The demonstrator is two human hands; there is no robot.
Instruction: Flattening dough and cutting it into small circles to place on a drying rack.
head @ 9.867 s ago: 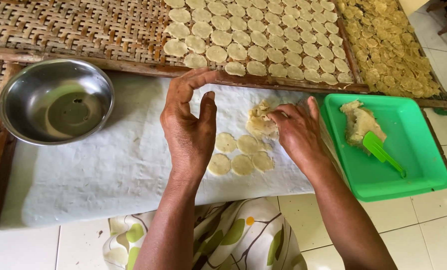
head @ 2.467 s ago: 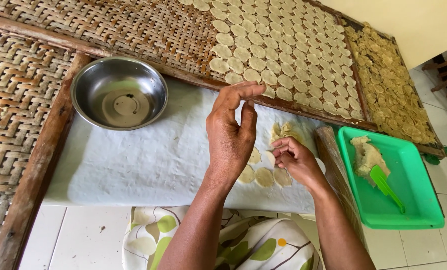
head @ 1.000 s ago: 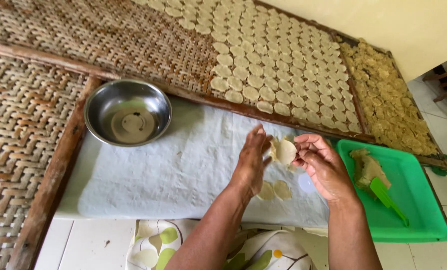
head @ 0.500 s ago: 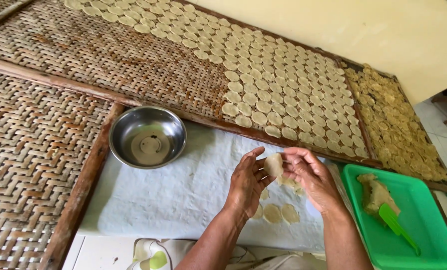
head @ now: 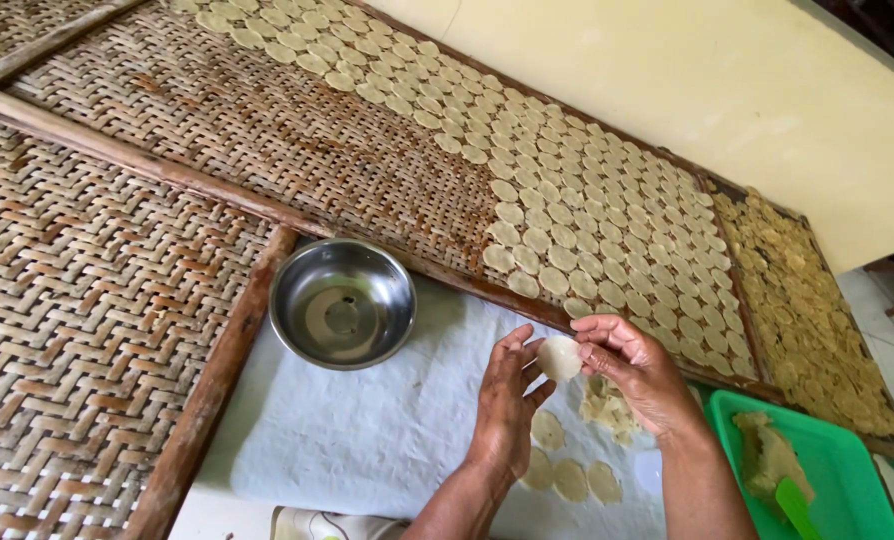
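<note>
Both hands, left hand (head: 502,415) and right hand (head: 635,365), pinch one dough disc (head: 559,357) above the white cloth (head: 367,440). Woven tray (head: 297,150) is roughly half covered in discs; a few cut discs (head: 572,478) remain on the cloth.

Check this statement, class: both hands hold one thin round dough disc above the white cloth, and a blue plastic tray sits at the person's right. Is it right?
One detail is wrong: the plastic tray is green, not blue, as the head view shows. The rest stands: the left hand and right hand hold one thin dough disc above the white cloth.
</note>
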